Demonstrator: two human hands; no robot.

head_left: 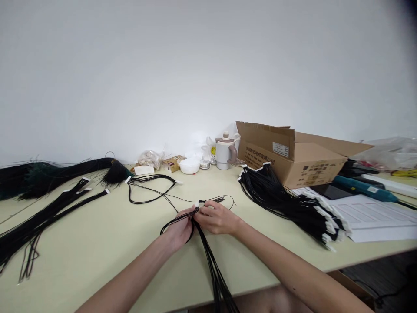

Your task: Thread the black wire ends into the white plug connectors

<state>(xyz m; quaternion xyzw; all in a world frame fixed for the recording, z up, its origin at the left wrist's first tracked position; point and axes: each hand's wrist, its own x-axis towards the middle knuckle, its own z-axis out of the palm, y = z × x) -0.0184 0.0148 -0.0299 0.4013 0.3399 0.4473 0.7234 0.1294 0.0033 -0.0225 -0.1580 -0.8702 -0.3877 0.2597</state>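
Note:
Near the middle of the table, my left hand [178,229] is closed around a bundle of black wires [213,261], whose long ends hang down over the table's front edge. A small white connector [197,204] shows at the fingertips, between both hands. My right hand [217,218] is closed, thumb and fingers pinched right beside that connector. Loose wire ends [221,200] stick out beyond the right fingers. What exactly the right fingertips grip is too small to make out. A looped black wire harness [151,176] with white connectors lies just past my left hand.
Bundled black wires [48,221] lie at left, with thicker black and green bundles [71,174] behind. At right are a pile of finished-looking harnesses [280,200], an open cardboard box [306,161], paper sheets [374,217] and a teal tool [365,188]. A mug [224,152] and white bowl [189,165] stand behind.

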